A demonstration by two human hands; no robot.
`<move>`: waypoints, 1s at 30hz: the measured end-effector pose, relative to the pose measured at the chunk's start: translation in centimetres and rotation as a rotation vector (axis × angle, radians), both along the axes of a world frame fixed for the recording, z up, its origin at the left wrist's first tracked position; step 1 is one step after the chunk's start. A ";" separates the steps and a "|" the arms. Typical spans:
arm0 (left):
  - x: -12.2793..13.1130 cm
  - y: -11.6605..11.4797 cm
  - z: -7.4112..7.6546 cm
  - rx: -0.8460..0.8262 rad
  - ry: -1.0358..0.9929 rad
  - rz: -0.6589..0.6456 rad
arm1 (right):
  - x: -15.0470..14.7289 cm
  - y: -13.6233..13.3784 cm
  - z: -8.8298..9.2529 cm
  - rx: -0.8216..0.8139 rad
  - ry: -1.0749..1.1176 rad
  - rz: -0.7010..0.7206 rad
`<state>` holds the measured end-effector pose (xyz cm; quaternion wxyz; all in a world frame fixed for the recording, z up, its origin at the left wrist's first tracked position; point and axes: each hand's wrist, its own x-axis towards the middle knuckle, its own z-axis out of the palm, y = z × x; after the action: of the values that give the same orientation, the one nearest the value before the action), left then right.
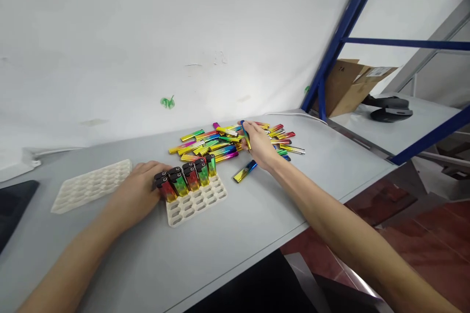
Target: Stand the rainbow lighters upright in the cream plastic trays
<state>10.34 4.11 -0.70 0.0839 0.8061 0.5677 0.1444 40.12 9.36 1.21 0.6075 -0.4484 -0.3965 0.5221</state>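
My left hand [145,187] rests at the left end of a white plastic tray [198,204] with rows of slots, its thumb by the end lighter and its other fingers partly hidden behind. Several lighters [191,179] with black tops and red or green bodies fading to yellow stand upright in the tray's back rows; the front slots hold nothing. Over a loose pile of shiny, multicoloured slim lighter cases [209,146], my right hand [259,144] pinches one blue-and-gold lighter case [246,135], held tilted. Another gold-and-blue case [245,171] lies apart, nearer me.
A second white slotted tray [91,185] lies left of my left hand. A dark flat device [16,208] sits at the left edge. The white wall [147,49] backs the grey table [235,239]. Right are a blue metal frame [340,34] and a cardboard box [348,88].
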 end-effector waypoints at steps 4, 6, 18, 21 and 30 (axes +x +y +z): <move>0.2 0.0 0.4 -0.031 0.011 0.011 | 0.5 -1.0 0.2 0.068 0.065 0.101; 0.3 0.1 0.5 -0.032 0.011 0.002 | 0.4 -1.1 0.2 0.054 0.066 0.170; -0.3 0.4 -0.2 -0.003 0.001 0.015 | -0.3 -1.2 -0.8 0.003 0.008 0.242; -0.6 0.8 -0.6 0.016 0.005 0.014 | -0.2 -0.9 -0.8 0.020 0.021 0.199; -0.3 0.5 -0.3 -0.004 0.002 -0.004 | -0.3 -1.2 -1.1 0.021 0.016 0.205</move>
<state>10.04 4.63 -1.04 0.0853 0.8073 0.5663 0.1425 39.85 8.16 0.10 0.5586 -0.3951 -0.4408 0.5810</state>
